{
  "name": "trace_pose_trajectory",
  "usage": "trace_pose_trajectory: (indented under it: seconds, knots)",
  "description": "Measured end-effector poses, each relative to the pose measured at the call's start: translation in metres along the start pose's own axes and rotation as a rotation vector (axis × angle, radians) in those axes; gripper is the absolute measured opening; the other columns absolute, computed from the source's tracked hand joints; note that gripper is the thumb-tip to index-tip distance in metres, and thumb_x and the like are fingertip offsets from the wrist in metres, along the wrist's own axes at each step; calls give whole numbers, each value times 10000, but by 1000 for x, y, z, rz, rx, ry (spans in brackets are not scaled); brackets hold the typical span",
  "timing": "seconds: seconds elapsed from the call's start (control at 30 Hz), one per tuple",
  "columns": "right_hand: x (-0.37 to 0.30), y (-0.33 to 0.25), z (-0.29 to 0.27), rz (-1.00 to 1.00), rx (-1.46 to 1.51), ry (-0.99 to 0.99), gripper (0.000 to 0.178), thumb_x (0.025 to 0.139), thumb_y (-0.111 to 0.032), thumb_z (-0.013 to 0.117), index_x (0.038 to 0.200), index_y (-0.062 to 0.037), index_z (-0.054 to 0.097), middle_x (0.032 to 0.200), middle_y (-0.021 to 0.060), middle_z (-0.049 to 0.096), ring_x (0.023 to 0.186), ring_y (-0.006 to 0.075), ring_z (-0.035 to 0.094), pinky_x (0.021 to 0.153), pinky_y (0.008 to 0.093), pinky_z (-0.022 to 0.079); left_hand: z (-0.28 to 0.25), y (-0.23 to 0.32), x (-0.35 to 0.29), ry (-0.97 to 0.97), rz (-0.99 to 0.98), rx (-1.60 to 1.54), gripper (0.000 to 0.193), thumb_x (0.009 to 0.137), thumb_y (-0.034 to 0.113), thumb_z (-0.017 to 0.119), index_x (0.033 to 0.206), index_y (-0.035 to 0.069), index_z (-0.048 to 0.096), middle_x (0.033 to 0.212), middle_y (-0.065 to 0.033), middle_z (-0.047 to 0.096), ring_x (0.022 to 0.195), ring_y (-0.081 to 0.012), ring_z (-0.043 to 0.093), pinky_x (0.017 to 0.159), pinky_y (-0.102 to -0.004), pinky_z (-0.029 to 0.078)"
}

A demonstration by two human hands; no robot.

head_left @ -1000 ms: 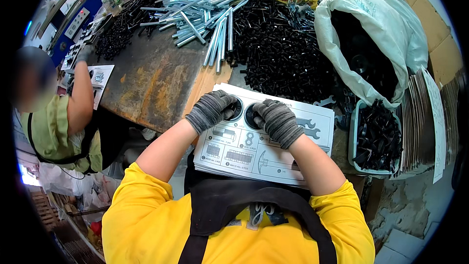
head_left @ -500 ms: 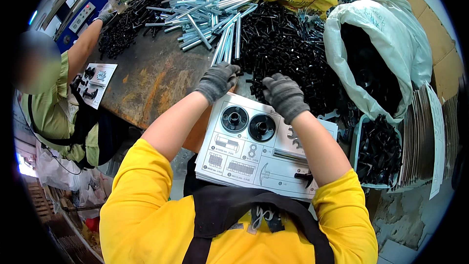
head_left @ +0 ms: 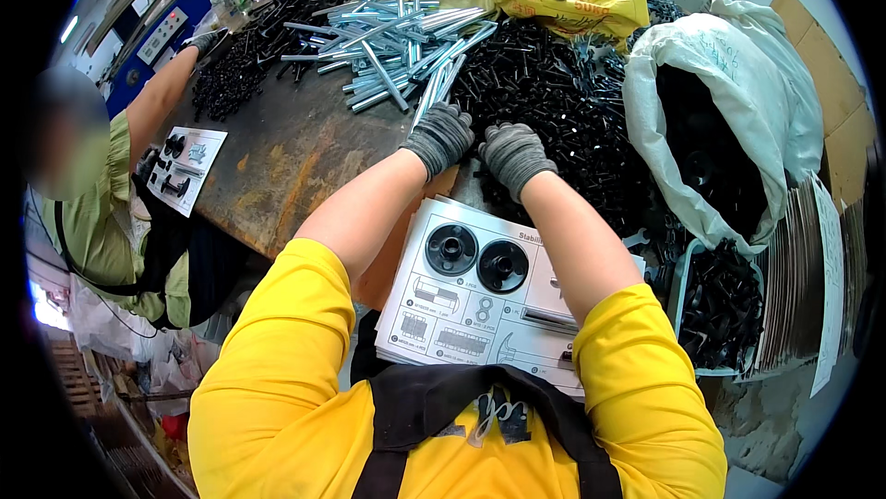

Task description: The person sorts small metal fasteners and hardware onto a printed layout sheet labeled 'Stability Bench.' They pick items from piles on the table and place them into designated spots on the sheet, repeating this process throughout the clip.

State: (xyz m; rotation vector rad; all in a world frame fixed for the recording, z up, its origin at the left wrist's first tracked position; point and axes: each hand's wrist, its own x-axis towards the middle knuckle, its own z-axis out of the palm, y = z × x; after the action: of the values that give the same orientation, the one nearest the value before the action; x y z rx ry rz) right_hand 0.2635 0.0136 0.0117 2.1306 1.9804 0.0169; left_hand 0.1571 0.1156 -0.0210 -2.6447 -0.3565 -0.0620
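My left hand [head_left: 440, 139], in a grey knit glove, is closed at the near end of the silver metal tubes [head_left: 388, 70]. Beside it my right hand [head_left: 517, 156], gloved alike, has its fingers curled at the near edge of a heap of black bolts [head_left: 563, 97]. The hands are close together, and whatever their fingers hold is hidden. Below them lies a stack of printed sheets [head_left: 420, 324] with part drawings. Two round black flanged discs [head_left: 451, 250] rest on the top sheet, with silver rods [head_left: 546, 318] partly covered by my right forearm.
A white sack [head_left: 643, 116] of black parts stands at the right, above a light bin [head_left: 681, 300] of black pieces. Flat cardboard [head_left: 794, 268] is stacked beside them. A co-worker [head_left: 101, 213] reaches across the table at the left. Yellow bags [head_left: 581, 0] lie at the far side.
My right hand has moved left, toward my left hand, and its fingers have curled in. My left hand has shifted slightly right. The view has moved a little.
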Motion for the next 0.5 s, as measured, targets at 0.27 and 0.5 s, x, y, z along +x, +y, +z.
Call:
trace_pose_trajectory:
  seconds: [0.27, 0.5]
  knots:
    - [-5, 19, 11, 10, 381, 342, 193, 802, -219, 533, 927, -108, 630, 939, 112, 610, 916, 296, 574, 802, 387, 456, -18, -4, -50, 284, -497, -770, 164, 614, 117, 661, 766, 80, 611, 824, -105, 567, 805, -258, 559, 751, -357, 470]
    - [-73, -9, 7, 168, 2519, 518, 238, 843, -238, 553, 973, -47, 496, 888, 94, 583, 791, 202, 592, 711, 330, 523, -37, 7, -130, 545, -602, -2586, 150, 786, 103, 589, 917, 36, 560, 961, -138, 574, 829, -201, 593, 700, -258, 503]
